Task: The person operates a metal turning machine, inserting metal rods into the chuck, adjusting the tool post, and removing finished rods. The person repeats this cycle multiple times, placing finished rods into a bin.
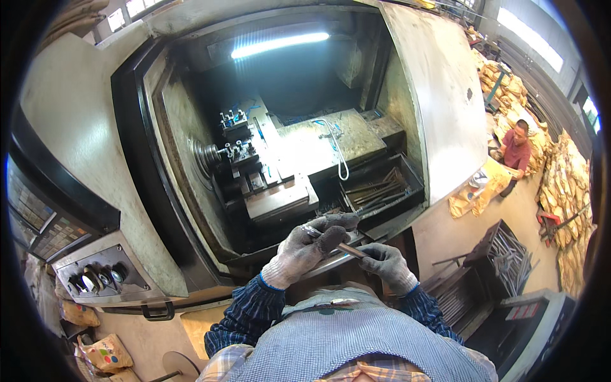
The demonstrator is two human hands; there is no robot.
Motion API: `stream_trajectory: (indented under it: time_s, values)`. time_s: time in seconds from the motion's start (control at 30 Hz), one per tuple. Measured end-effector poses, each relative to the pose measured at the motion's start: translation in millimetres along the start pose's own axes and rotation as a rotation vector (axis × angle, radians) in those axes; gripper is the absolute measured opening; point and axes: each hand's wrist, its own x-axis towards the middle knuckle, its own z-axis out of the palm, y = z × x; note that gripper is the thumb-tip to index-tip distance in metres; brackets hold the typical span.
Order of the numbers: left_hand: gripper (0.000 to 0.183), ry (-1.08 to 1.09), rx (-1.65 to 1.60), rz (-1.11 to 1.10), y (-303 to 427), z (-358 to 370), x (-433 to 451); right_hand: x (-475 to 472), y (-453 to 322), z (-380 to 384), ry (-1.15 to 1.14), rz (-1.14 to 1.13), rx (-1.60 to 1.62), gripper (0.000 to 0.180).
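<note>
A short metal rod [351, 250] lies slanted between my two gloved hands, just outside the open doorway of a CNC lathe. My left hand [310, 246], in a soiled grey-and-white work glove, is closed around its upper-left part. The fingers of my right hand [385, 265], gloved alike, grip its lower-right end. Inside the machine, the lathe's chuck [206, 155] is at the left, with tool holders [238, 152] beside it on the cross slide. A pale coolant hose [341, 160] curves over the lit metal table [355, 131].
A metal tray [415, 184] holding rods sits at the doorway's lower right. The control knobs [100, 277] are at the lower left. A bin of metal bars [510, 260] stands at the right. Farther off, a person [516, 150] is beside piled yellow sacks [568, 191].
</note>
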Motion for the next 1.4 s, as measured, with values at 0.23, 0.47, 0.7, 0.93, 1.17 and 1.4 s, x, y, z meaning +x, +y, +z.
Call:
stream_trajectory:
  time_s: [0.23, 0.47, 0.7, 0.93, 1.17, 1.4]
  values:
    - [0.045, 0.017, 0.133, -0.036, -9.1, 9.9, 53.7, 43.6, -5.2, -56.0, -0.041, 0.014, -0.097, 0.035]
    - [0.046, 0.141, 0.237, -0.185, -18.5, -0.8, 62.7, 86.0, -1.9, -67.5, -0.16, 0.147, -0.037, 0.034]
    - [0.048, 0.306, 0.325, -0.235, -10.9, -29.1, 51.5, 119.4, -2.8, -44.3, -0.208, 0.029, -0.153, 0.033]
    - [0.056, 0.698, 0.325, -0.13, -27.5, -73.9, 3.2, 145.2, -28.0, -5.6, -0.133, 0.094, -0.094, 0.042]
    - [0.039, 1.087, 0.37, 0.377, 6.8, -79.5, -65.2, 217.8, -3.9, 35.5, 0.023, 0.103, 0.112, 0.025]
    - [0.031, 1.287, 0.394, 0.419, 15.2, -89.6, -97.2, 259.2, -14.9, 79.9, 0.05, 0.283, -0.045, 0.019]
